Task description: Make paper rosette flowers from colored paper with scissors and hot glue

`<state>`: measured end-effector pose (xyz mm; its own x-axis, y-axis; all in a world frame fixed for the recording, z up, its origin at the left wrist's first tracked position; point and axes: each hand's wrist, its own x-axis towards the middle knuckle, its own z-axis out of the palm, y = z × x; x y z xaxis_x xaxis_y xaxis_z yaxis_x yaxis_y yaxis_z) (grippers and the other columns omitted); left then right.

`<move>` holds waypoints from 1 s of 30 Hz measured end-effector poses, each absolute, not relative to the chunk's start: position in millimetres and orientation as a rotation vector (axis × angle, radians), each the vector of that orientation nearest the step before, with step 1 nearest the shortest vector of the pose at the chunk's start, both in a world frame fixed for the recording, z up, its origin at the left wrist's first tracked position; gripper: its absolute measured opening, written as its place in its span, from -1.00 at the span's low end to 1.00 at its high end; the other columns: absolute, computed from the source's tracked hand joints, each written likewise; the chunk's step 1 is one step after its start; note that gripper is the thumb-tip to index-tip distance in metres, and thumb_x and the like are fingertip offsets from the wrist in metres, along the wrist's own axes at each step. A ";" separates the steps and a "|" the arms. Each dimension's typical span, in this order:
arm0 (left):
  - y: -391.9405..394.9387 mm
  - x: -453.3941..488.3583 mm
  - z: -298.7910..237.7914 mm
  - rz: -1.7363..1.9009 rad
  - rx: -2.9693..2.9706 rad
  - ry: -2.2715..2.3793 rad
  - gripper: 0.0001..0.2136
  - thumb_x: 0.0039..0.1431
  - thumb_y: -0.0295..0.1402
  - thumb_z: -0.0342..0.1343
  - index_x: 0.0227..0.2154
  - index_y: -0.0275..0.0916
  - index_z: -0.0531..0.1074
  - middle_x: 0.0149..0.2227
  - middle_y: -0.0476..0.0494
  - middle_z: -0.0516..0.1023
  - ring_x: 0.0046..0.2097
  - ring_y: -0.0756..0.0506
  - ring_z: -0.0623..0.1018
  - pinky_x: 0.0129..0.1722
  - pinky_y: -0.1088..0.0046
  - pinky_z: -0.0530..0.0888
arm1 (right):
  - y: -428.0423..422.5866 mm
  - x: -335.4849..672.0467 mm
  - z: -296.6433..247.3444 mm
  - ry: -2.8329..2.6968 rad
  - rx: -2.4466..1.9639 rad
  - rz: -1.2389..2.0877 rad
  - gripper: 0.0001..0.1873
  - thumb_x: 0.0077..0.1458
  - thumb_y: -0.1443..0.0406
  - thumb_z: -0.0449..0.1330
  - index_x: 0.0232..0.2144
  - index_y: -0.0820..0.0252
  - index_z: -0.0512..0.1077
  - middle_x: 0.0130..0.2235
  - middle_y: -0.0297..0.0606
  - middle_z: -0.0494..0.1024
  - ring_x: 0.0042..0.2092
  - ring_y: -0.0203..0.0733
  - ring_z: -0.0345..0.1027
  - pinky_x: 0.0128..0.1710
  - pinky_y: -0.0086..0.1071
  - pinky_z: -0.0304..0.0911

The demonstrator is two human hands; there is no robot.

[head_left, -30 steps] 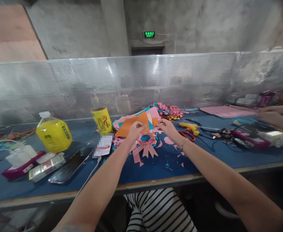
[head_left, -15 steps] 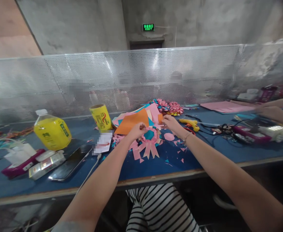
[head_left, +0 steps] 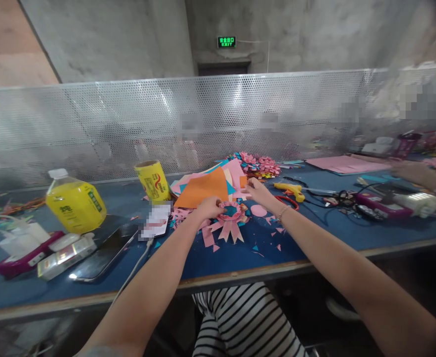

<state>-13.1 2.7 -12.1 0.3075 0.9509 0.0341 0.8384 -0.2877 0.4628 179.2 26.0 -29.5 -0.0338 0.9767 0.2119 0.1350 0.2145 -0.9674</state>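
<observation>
A paper rosette (head_left: 233, 211) with a pink frilled ring, a blue centre and pink ribbon tails is low over the table in front of me. My left hand (head_left: 209, 208) pinches its left edge, with the fingers closed. To the right and a little farther off, my right hand (head_left: 256, 191) is closed on a small orange paper piece (head_left: 243, 181). Behind both hands lies a pile of coloured sheets with a large orange sheet (head_left: 203, 187) on top. A pink paper circle (head_left: 259, 210) rests just below my right hand.
Paper scraps are scattered around the rosette. At the left stand a yellow bottle (head_left: 75, 204), a yellow roll (head_left: 153, 181) and a phone (head_left: 98, 258). A yellow glue gun (head_left: 290, 189) and cables lie right. Another person's hand (head_left: 413, 171) is at far right.
My left hand has lowered slightly with the rosette, which now lies flatter. My right hand still holds the orange piece in nearly the same place. The view has shifted a little.
</observation>
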 end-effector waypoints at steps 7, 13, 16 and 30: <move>4.0 -11.9 -15.6 0.680 1.970 1.500 -0.82 -0.08 -0.51 0.07 -0.36 -0.26 0.28 -0.56 0.05 0.39 -0.58 0.03 0.39 -0.57 0.54 0.31 | 25.1 181.6 -28.4 -1.408 -1.194 1.057 -0.88 0.01 0.28 0.04 -0.41 0.13 0.12 -0.29 -0.34 0.33 -0.22 -0.24 0.41 -0.45 -0.48 0.26; 12.8 -10.5 -16.4 1.176 1.973 1.322 -0.91 -0.02 -0.43 0.08 -0.43 -0.26 0.28 -0.40 -0.07 0.44 -0.32 -0.02 0.47 -0.26 0.43 0.42 | 16.2 177.8 -22.5 -1.214 -1.062 1.247 -0.84 -0.02 0.27 0.07 -0.37 0.09 0.12 -0.27 -0.37 0.32 -0.34 -0.29 0.39 -0.45 -0.35 0.36; 11.5 -10.7 -11.6 1.348 1.946 1.237 -0.89 -0.01 -0.39 0.09 -0.40 -0.26 0.30 -0.35 -0.10 0.45 -0.26 -0.03 0.46 -0.17 0.37 0.41 | 12.5 177.7 -21.6 -1.152 -0.909 1.334 -0.79 -0.03 0.24 0.10 -0.38 0.07 0.10 -0.24 -0.38 0.33 -0.37 -0.29 0.38 -0.45 -0.26 0.38; 18.4 -16.1 -11.9 1.286 1.776 1.280 -0.65 -0.27 -0.45 0.21 -0.29 -0.31 0.42 -0.28 -0.12 0.47 -0.27 -0.05 0.46 -0.30 0.44 0.39 | 10.5 183.5 -9.1 -1.147 -0.814 1.211 -0.75 -0.04 0.16 0.13 -0.40 0.06 0.10 -0.24 -0.40 0.38 -0.29 -0.32 0.38 -0.39 -0.41 0.32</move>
<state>-16.1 18.4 -11.9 0.0684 0.9303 0.3604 0.3563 -0.3602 0.8621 183.5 10.5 -9.1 -0.0350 0.9735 0.2262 -0.2788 0.2079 -0.9376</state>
